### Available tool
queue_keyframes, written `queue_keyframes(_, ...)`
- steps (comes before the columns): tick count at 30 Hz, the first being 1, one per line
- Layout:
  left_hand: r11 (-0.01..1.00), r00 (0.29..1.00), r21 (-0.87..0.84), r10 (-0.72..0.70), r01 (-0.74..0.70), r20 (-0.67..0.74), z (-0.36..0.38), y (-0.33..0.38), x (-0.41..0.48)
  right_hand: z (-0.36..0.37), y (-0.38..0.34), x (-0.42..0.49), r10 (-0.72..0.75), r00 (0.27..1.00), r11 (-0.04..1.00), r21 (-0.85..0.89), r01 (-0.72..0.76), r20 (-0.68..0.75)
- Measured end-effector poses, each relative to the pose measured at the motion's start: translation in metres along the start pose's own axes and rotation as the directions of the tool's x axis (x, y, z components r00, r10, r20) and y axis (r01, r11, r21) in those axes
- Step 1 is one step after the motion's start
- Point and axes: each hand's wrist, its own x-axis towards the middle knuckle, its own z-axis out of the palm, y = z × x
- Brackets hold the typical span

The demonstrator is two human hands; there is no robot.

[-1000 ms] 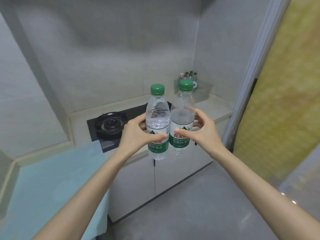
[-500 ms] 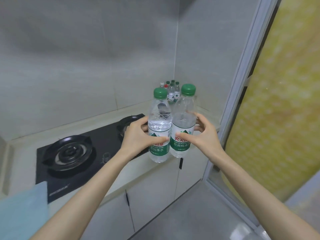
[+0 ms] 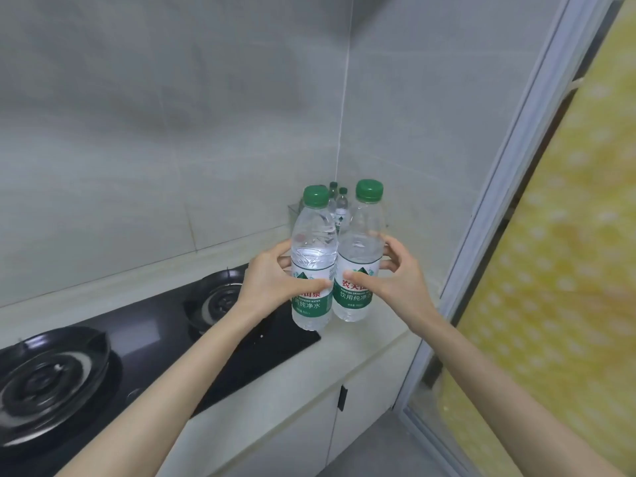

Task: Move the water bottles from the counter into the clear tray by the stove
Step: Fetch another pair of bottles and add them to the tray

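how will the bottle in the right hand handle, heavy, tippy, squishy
The right-hand bottle looks mostly full, water above its label, so probably fairly heavy for its size. Tall and narrow, it may tip if set down tilted. Its thin clear plastic likely gives a little where the right hand grips it.

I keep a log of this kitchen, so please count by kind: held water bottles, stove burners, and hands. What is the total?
Held water bottles: 2, left bottle and right bottle.
Stove burners: 2, near burner and far burner.
Hands: 2, left hand and right hand.
Total: 6.
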Motion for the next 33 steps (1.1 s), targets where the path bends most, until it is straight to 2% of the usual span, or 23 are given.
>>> queue_keyframes(10,0.999,0.999,0.003,0.041,-0.041,0.002,0.031,-0.031,0.151,-0.012,0.053,0.141,0.009,1.000,0.998,-0.061,-0.010,-0.016)
queue_keyframes(19,1.000,0.999,-0.010,0.005,-0.005,-0.032,0.058,-0.053,0.258,-0.022,0.100,0.252,0.028,1.000,0.996,-0.089,-0.026,0.013)
queue_keyframes(26,0.999,0.987,-0.018,-0.048,0.046,-0.156,0.085,-0.073,0.306,-0.024,0.143,0.315,0.037,0.996,0.997,-0.066,-0.031,0.087)
queue_keyframes(33,0.990,0.923,0.010,-0.129,0.142,-0.363,0.119,-0.098,0.347,-0.040,0.191,0.383,0.059,0.990,0.998,0.019,-0.062,0.127)
